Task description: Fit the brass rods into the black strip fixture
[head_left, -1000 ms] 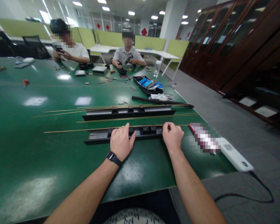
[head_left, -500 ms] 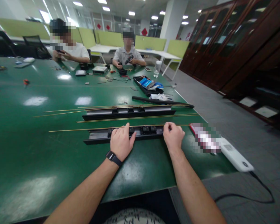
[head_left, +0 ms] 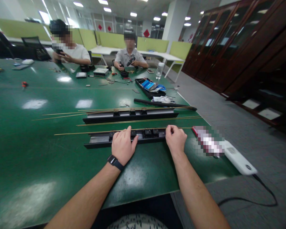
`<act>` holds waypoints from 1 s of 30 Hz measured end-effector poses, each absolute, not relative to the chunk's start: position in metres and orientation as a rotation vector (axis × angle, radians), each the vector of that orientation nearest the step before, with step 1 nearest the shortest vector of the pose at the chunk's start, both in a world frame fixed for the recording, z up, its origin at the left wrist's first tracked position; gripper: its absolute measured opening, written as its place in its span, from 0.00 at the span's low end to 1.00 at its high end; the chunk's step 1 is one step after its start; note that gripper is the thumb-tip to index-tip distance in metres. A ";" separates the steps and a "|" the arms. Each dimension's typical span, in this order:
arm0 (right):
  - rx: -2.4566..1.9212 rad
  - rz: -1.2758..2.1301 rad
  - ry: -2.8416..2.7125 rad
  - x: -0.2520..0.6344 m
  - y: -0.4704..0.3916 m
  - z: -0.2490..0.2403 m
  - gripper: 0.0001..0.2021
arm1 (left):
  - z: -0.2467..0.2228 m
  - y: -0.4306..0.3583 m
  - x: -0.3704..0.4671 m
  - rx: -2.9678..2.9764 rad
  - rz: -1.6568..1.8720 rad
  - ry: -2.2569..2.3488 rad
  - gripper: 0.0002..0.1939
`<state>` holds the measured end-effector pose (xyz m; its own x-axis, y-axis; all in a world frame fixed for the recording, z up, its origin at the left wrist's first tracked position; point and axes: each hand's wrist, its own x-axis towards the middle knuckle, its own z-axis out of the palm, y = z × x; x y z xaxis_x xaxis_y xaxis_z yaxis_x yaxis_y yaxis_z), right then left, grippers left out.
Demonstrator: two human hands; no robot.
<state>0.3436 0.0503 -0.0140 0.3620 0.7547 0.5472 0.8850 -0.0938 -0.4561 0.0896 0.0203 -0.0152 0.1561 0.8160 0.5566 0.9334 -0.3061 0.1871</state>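
Observation:
A black rail (head_left: 100,144) with a silvery inner channel lies lengthwise before me, with several small black blocks (head_left: 148,132) set in it. My left hand (head_left: 123,142) grips this rail left of its middle, index finger stretched to the far edge and thumb on the near side. Along the far edge runs a thin brass-coloured rod (head_left: 71,133), passing by the left fingertips. At the rail's right end, my right hand (head_left: 175,137) is closed in a pinch on the rod; the fingertips are partly hidden.
Beyond lies a second rail (head_left: 131,119) with more thin rods (head_left: 105,123) around it. A black tray (head_left: 150,92) holds blue packets. To the right are a blurred red-edged object (head_left: 196,132) and a white corded device (head_left: 239,159). Two people (head_left: 130,57) sit across the table.
The thin rod has slid slightly to the right along the rail; its left end is closer to my left hand. Both hands keep their places on the rail. The view has shifted a little.

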 end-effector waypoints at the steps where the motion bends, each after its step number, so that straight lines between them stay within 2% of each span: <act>1: -1.878 -0.212 -1.420 0.344 0.050 -0.013 0.16 | -0.015 0.020 0.090 -2.231 -0.862 -1.715 0.27; 7: -1.766 -0.140 -1.560 0.336 0.047 -0.012 0.16 | -0.014 0.020 0.090 -2.243 -0.868 -1.728 0.28; 15: -1.915 -0.225 -1.390 0.344 0.049 -0.012 0.15 | -0.015 0.021 0.090 -2.243 -0.858 -1.729 0.28; 22: -1.763 -0.121 -1.570 0.335 0.047 -0.014 0.15 | -0.016 0.021 0.090 -2.231 -0.844 -1.723 0.28; 30: -1.865 -0.183 -1.423 0.342 0.049 -0.013 0.15 | -0.014 0.020 0.090 -2.235 -0.844 -1.721 0.28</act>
